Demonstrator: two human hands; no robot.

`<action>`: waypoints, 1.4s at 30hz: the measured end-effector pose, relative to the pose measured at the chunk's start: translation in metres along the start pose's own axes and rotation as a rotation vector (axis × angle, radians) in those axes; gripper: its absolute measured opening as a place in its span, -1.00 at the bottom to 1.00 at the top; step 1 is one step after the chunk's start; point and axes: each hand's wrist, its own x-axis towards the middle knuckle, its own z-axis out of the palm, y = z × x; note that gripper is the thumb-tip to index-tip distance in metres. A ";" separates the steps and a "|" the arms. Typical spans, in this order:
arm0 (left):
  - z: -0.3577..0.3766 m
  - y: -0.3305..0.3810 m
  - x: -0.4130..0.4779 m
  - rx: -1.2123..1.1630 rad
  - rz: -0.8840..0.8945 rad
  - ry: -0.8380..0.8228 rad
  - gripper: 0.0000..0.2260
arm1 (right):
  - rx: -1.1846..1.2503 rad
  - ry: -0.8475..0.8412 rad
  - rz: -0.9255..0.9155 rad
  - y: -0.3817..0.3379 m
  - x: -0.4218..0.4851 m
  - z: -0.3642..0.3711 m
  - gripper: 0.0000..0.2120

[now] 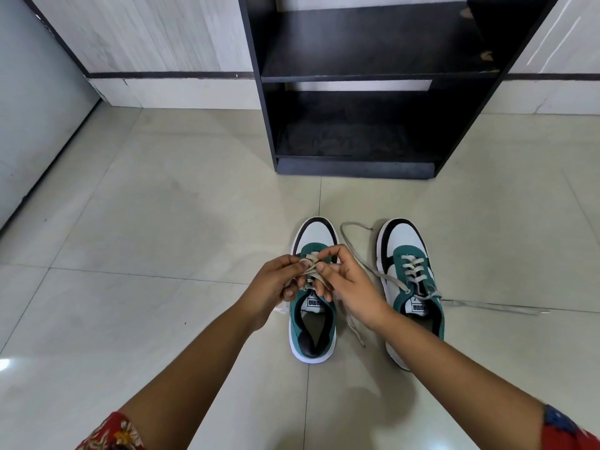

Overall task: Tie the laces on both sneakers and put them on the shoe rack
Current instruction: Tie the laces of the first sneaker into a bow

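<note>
Two white, green and black sneakers stand on the tiled floor, toes pointing away from me. Over the left sneaker (pixel 313 332) my left hand (pixel 276 280) and my right hand (pixel 349 284) pinch its beige laces (pixel 311 263) between the fingertips, above the tongue. The right sneaker (pixel 410 280) stands untouched beside it, and its grey laces (pixel 383 277) lie loose across the floor to both sides. The black shoe rack (pixel 357 167) stands just beyond the sneakers, with its shelves bare.
Light tiled floor (pixel 162 254) spreads all around. A pale wall with a dark stripe (pixel 162 74) runs behind the rack. A grey door or panel (pixel 32 108) stands at the far left. My red patterned sleeves show at the bottom corners.
</note>
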 end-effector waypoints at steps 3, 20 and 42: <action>0.000 0.000 0.000 0.013 0.019 0.011 -0.94 | -0.007 0.019 0.008 -0.001 0.001 0.000 -0.94; -0.008 -0.006 -0.004 1.396 1.075 0.137 -0.85 | 0.345 0.030 0.350 -0.020 0.003 -0.001 -0.81; -0.005 0.016 -0.006 0.154 -0.165 0.111 -0.93 | -0.122 0.243 0.107 -0.018 -0.019 -0.001 -0.93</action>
